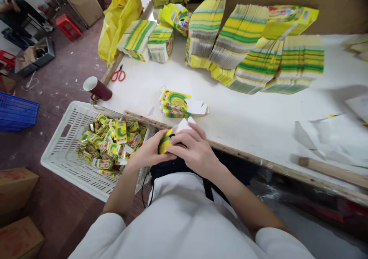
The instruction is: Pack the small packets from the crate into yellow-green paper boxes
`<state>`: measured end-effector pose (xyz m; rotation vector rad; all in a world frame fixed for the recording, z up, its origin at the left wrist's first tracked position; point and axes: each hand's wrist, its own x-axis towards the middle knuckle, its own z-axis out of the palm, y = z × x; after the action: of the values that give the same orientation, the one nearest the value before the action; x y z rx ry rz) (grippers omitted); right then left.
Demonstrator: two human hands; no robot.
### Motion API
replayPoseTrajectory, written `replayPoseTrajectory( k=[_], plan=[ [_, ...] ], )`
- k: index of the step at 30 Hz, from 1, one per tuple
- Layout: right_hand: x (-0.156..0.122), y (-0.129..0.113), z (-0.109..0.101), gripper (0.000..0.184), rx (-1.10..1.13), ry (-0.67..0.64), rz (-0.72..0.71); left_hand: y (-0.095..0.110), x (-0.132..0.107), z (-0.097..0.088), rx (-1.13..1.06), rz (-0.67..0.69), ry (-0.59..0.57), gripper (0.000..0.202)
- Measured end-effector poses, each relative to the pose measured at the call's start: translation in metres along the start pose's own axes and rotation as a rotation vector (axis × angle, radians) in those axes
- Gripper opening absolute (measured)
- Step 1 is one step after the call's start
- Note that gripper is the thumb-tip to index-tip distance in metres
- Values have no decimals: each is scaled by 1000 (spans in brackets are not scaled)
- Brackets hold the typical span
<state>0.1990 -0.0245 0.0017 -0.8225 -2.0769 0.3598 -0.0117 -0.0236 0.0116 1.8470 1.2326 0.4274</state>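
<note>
Both my hands are closed around a small yellow and green carton (165, 143) with raised white flaps, just over the table's front edge. My left hand (151, 150) grips its left side. The fingers of my right hand (194, 145) bend over its right side and flaps, hiding much of it. Just beyond my hands, a few flat printed cartons (175, 102) lie in a small pile on the white table (138, 86). A white plastic basket (66, 151) on my left holds many small yellow cartons (121, 131).
Stacks of flat cartons (241, 30) line the back of the table. Red-handled scissors (118, 75) and a tilted maroon mug (99, 89) sit at its left end, by a yellow bag (119, 19). A wooden strip (330, 170) lies at right. A person (21, 11) sits far left.
</note>
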Motion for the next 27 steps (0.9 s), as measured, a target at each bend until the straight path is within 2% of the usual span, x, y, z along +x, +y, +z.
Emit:
replayPoseTrajectory(
  k=[1,3,4,5,6,9,11,13,15,18,21,23,25,27],
  plan=[
    [0,-1,3,22,23,110,79,0,1,4,-8,-25,84,69],
    [1,0,11,49,136,325,293,0,2,14,34,-57,257,66],
    [1,1,15,60,251,371,399,0,3,19,76,-50,326,67],
    [1,4,20,64,412,352,492,0,3,24,124,-21,373,67],
    [1,7,25,64,605,267,572,-1,4,28,167,32,404,66],
    [-1,17,34,62,1137,-114,704,-3,6,36,244,246,411,68],
    [-2,23,35,68,1269,-226,743,-3,8,38,254,343,398,74],
    [-2,28,34,72,1237,-190,783,-4,9,39,249,365,412,72],
    [-3,28,32,76,1145,-133,793,-5,9,38,231,335,415,61],
    [-5,23,31,80,957,-85,646,-8,10,36,181,218,350,54],
    [-9,15,32,59,666,-115,414,-13,14,35,90,171,308,73],
    [-11,14,33,47,498,-123,334,-14,15,35,64,180,336,83],
    [-14,18,33,49,403,-55,332,-14,15,33,128,158,370,79],
    [-16,24,31,48,358,4,350,-13,13,31,216,110,376,65]
  ],
)
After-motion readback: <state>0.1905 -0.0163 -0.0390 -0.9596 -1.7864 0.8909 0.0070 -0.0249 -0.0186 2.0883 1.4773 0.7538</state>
